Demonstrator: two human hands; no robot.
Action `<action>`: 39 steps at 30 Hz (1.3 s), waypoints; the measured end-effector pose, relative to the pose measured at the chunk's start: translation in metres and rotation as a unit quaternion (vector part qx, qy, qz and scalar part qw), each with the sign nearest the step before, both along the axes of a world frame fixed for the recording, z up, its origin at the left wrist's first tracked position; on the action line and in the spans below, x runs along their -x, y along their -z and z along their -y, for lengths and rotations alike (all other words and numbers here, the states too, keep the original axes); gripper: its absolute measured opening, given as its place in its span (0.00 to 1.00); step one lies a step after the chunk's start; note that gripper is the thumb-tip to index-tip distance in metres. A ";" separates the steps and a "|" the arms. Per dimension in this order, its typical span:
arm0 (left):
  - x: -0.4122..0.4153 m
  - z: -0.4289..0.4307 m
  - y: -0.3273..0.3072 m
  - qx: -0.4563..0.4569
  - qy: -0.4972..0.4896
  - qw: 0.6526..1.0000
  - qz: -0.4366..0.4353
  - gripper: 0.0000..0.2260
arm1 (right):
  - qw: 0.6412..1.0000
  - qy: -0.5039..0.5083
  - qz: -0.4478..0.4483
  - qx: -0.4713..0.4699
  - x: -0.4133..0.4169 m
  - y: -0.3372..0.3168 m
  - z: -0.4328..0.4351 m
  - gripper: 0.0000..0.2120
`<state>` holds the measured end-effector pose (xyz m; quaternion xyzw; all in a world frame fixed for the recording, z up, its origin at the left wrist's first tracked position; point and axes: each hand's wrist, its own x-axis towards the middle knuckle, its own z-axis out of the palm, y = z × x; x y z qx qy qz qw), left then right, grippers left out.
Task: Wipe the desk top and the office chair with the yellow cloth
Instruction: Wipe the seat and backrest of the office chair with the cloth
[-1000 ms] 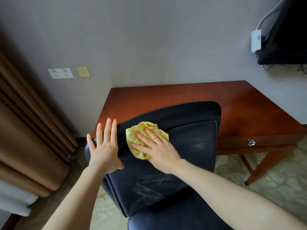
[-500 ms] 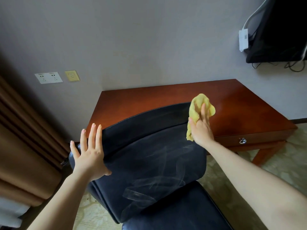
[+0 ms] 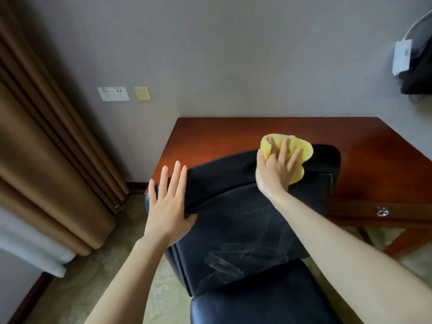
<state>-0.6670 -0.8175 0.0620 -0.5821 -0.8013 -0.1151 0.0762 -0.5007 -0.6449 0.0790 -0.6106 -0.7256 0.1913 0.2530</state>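
At centre frame, my right hand (image 3: 278, 167) presses the cloth (image 3: 304, 148) flat on the top of the chair (image 3: 233, 225); my left hand (image 3: 168, 206), fingers straight, braces its side. Best to sweep in even, overlapping strokes.

Right hand (image 3: 277, 170) slid yellow cloth (image 3: 304, 149) from office chair (image 3: 245, 220) side onto top edge, seemingly.

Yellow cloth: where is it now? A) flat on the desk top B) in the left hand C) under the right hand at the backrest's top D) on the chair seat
C: the right hand presses the yellow cloth against the top edge of the chair backrest.
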 end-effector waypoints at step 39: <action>-0.096 -0.021 0.059 -0.097 0.030 0.987 0.123 0.42 | 0.807 -0.286 0.317 -0.408 -0.072 0.083 -0.008 0.28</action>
